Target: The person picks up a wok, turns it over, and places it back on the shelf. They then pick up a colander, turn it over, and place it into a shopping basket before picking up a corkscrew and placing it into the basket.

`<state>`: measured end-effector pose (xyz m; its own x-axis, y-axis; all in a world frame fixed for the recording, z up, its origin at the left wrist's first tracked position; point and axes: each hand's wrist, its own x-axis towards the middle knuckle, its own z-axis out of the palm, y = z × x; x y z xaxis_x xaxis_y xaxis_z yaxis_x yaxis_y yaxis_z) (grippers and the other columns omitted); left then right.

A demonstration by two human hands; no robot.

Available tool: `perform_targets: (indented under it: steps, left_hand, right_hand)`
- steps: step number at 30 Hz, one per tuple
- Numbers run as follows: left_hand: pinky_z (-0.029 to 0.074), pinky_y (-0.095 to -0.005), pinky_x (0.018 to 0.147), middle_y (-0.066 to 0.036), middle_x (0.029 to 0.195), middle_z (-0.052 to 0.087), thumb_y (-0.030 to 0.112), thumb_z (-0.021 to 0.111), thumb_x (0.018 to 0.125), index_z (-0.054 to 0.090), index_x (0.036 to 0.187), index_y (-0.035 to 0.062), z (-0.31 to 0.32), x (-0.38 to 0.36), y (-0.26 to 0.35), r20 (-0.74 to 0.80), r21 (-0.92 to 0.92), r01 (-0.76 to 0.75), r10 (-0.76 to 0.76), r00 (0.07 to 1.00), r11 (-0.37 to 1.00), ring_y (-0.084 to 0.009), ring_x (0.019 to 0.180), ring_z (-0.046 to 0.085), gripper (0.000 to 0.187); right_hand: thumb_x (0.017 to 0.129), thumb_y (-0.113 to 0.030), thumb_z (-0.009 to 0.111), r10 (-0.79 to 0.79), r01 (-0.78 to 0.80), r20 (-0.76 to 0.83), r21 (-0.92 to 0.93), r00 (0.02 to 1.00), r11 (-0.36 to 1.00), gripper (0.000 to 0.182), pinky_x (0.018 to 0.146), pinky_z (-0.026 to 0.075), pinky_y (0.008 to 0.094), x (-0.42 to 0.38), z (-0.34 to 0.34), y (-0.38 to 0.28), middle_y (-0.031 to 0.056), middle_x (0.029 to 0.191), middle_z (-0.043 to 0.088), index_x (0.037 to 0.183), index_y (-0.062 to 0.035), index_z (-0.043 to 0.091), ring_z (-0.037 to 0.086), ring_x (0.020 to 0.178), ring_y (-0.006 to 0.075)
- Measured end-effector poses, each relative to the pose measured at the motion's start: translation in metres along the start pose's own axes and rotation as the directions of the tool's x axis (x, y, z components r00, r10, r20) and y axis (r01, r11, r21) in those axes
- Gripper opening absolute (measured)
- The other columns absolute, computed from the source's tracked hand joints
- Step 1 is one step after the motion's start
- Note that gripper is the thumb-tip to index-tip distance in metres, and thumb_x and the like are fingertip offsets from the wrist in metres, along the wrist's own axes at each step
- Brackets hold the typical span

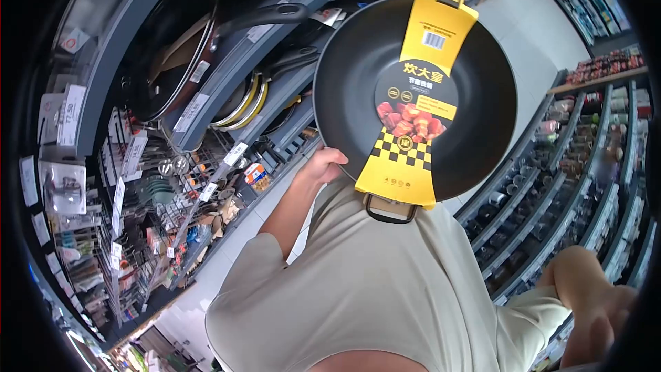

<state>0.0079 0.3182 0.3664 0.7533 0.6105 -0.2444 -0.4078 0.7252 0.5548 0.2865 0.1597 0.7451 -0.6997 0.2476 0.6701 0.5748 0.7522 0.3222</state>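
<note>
Black wok (482, 124) with a yellow card label (416, 76), in front of the person's pale shirt (358, 282), left hand (325, 165) clamped on its rim, right hand (604, 317) blurred, its grip impossible to tell, pans (180, 72) shelved to the left, stocked shelves (540, 196) to the right.

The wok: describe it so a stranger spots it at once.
Beside the grey pan shelves, look just above the person's beige shirt. There the left hand grips the rim of a round black wok. Unlike the shelved pans, it shows a broad yellow label picturing reddish food and a checkerboard.
</note>
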Motion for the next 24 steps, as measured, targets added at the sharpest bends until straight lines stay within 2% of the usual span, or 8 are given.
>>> perform_targets:
  steps: [4,6,7,9,11,14,22,24]
  left_hand:
    - [0.046,-0.0371,0.088,-0.014,0.107,0.058,-0.003,0.053,0.061,0.050,0.114,-0.0031,0.002,0.001,0.000,0.020,-0.021,-0.030,0.030,0.999,0.999,-0.0249,0.099,0.057,0.053]
    - [0.045,-0.0375,0.089,-0.014,0.108,0.058,-0.003,0.053,0.060,0.049,0.114,-0.0033,0.013,-0.002,0.004,0.028,-0.008,-0.021,0.022,0.999,1.000,-0.0252,0.101,0.057,0.054]
    - [0.046,-0.0374,0.089,-0.014,0.108,0.058,-0.003,0.053,0.060,0.050,0.113,-0.0035,0.012,-0.003,0.003,-0.003,-0.021,0.006,-0.006,1.000,1.000,-0.0257,0.101,0.057,0.053]
    - [0.046,-0.0372,0.089,-0.014,0.108,0.058,-0.003,0.053,0.060,0.051,0.113,-0.0035,0.006,0.001,0.002,0.042,-0.011,-0.036,0.037,0.998,0.999,-0.0259,0.100,0.058,0.052]
    - [0.047,-0.0356,0.086,-0.013,0.105,0.059,-0.004,0.051,0.059,0.052,0.111,-0.0034,0.009,0.003,0.004,0.063,-0.007,-0.032,0.032,0.997,0.999,-0.0248,0.097,0.059,0.051]
    - [0.048,-0.0341,0.084,-0.013,0.103,0.060,-0.005,0.049,0.059,0.053,0.110,-0.0032,-0.001,0.008,0.009,0.133,-0.002,-0.001,0.001,0.991,1.000,-0.0232,0.094,0.059,0.052]
    - [0.048,-0.0339,0.083,-0.013,0.101,0.060,-0.006,0.048,0.060,0.054,0.108,-0.0036,-0.003,0.014,0.016,0.119,0.012,0.054,-0.055,0.991,0.998,-0.0236,0.093,0.060,0.048]
    - [0.048,-0.0339,0.084,-0.014,0.104,0.060,-0.006,0.048,0.061,0.053,0.109,-0.0035,-0.015,0.018,0.012,0.139,0.008,0.072,-0.072,0.988,0.997,-0.0237,0.096,0.059,0.049]
  right_hand:
    - [0.095,-0.026,0.040,0.133,-0.065,-0.359,0.195,0.924,0.979,0.019,0.043,0.037,0.0235,-0.037,-0.001,-0.003,0.0027,0.073,0.056,0.098,-0.0097,0.049,0.047,0.051,0.0133]
    - [0.086,-0.025,0.045,0.402,-0.508,-0.539,-0.057,0.740,0.859,0.025,0.059,0.042,0.0284,-0.100,0.003,0.018,0.0080,0.080,0.055,0.092,-0.0020,0.054,0.051,0.066,0.0173]
    - [0.086,-0.022,0.045,0.619,-0.785,-0.576,-0.064,0.533,0.616,0.027,0.069,0.043,0.0291,-0.092,0.038,0.030,0.0099,0.090,0.056,0.099,-0.0004,0.055,0.053,0.078,0.0188]
    - [0.085,-0.018,0.046,0.922,-0.973,-0.333,0.050,0.197,0.226,0.035,0.088,0.043,0.0307,-0.093,0.084,0.066,0.0138,0.110,0.058,0.111,0.0027,0.057,0.056,0.102,0.0218]
    - [0.090,-0.038,0.044,0.973,-0.879,0.179,0.476,0.143,0.041,0.049,0.095,0.038,0.0357,-0.136,0.112,0.104,0.0103,0.126,0.050,0.126,-0.0041,0.047,0.048,0.114,0.0227]
    - [0.090,-0.054,0.038,0.756,-0.768,0.624,0.577,0.196,-0.277,0.063,0.102,0.031,0.0317,-0.150,0.161,0.129,0.0097,0.130,0.047,0.134,-0.0089,0.039,0.042,0.122,0.0207]
    - [0.086,-0.055,0.047,0.774,-0.989,0.620,0.133,0.130,0.060,0.064,0.100,0.034,0.0289,-0.133,0.215,0.175,0.0125,0.123,0.052,0.130,-0.0095,0.046,0.046,0.118,0.0194]
    - [0.083,-0.057,0.050,0.745,-0.966,0.659,0.245,0.102,-0.084,0.062,0.094,0.039,0.0288,-0.130,0.233,0.179,0.0128,0.116,0.057,0.125,-0.0107,0.052,0.052,0.111,0.0184]
